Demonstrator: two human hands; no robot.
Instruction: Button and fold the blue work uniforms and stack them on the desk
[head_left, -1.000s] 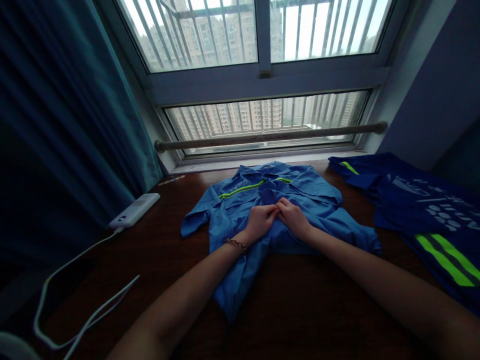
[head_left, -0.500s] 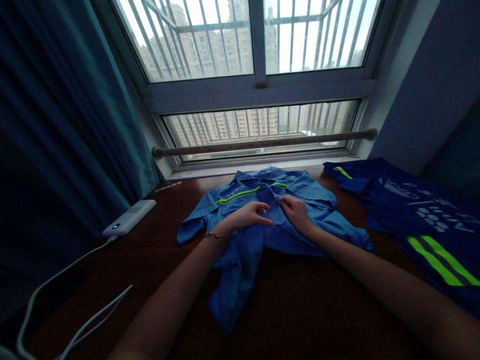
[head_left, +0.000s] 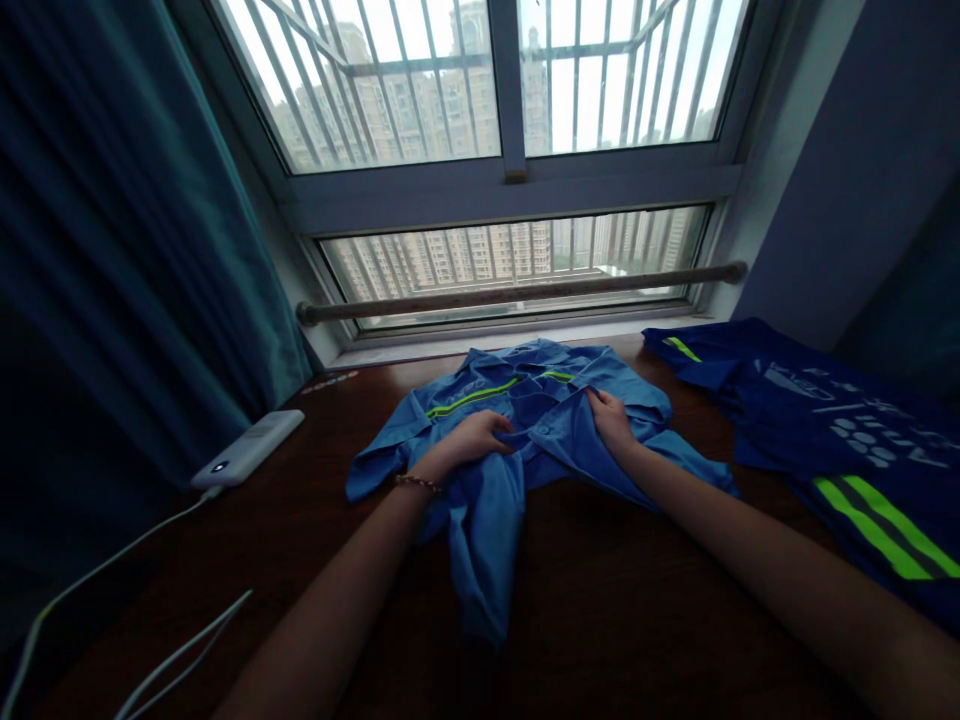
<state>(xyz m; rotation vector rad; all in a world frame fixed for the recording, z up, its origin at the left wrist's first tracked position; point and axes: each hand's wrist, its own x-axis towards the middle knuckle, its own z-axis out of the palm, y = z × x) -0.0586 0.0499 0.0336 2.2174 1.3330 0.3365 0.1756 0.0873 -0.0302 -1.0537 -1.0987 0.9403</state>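
A light blue work jacket (head_left: 574, 440) with yellow-green reflective strips across the chest lies on a dark wooden surface, its collar toward the window. My right hand (head_left: 611, 422) pinches the edge of its right front panel and holds it drawn aside; a round button shows on the panel. Over the left front panel, my left hand (head_left: 474, 438) is closed on the cloth with bent fingers, the fingertips partly lost in the folds. Between the hands the darker inside of the jacket shows. One loose part of the jacket (head_left: 487, 550) trails toward me.
A darker blue garment (head_left: 817, 400) with white print and wide reflective bands lies at the right. On the left are a white power bank (head_left: 251, 448) with a cable (head_left: 112, 558) and a blue curtain (head_left: 150, 250). Behind the jacket a rail (head_left: 517, 295) crosses the window.
My hands have moved apart, the right one drawing the front panel to the right and the left one shifting left. The jacket front has spread, and its button now shows.
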